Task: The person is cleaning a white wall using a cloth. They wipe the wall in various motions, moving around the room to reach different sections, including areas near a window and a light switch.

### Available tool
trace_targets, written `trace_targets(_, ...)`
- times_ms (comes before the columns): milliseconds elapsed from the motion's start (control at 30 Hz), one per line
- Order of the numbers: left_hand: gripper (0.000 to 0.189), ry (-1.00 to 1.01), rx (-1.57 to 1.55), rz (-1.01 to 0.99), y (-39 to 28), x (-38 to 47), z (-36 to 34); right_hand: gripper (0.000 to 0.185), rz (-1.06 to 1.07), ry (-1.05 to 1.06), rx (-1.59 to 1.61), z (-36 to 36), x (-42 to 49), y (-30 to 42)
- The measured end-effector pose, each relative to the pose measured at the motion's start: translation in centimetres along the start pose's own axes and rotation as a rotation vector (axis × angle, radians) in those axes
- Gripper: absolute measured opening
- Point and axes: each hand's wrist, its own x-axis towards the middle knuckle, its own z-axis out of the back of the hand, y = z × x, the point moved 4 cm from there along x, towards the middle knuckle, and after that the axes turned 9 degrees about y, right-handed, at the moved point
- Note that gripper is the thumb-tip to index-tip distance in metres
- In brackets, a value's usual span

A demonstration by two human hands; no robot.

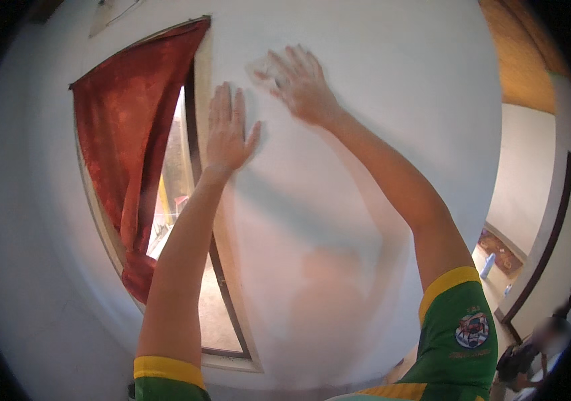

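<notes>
Raised in front of me, my left hand (229,133) lies flat against or very near the white wall (305,200), fingers pointing up and thumb apart, just right of the window. Higher and to the right, my right hand (301,87) is also at the wall, its fingers spread and blurred. A pale, blurry patch (260,67) shows about its fingertips on the left; whether it is a thin object under the hand cannot be told. A red curtain (125,120), knotted low down, hangs over the window to the left of both hands.
The dark window frame (225,301) runs down beside my left forearm. At the far right, an opening shows another area with a light blue bottle (487,265) on the floor, a dark-edged door (549,260) and a crouching or seated person (518,361).
</notes>
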Motion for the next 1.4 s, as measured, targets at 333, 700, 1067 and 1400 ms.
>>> trace_targets(333,0.072,0.021,0.079,-0.021,-0.7,0.1,-0.3,0.048,-0.557,-0.113,-0.332,4.3,-7.8,-15.8)
trace_targets(700,0.074,0.047,0.133,-0.026,-1.2,0.0,-0.6,0.048,-0.269,-0.096,-0.118,1.1,-1.5,-9.8)
trace_targets(1067,0.080,0.086,0.237,0.201,-10.0,-0.6,-3.1,0.065,-0.746,-0.122,-0.202,9.3,-21.8,-21.3)
trace_targets(1400,0.077,0.079,0.207,0.187,-10.7,-0.1,-4.5,0.050,-0.437,-0.247,-0.252,6.0,-7.7,-25.0)
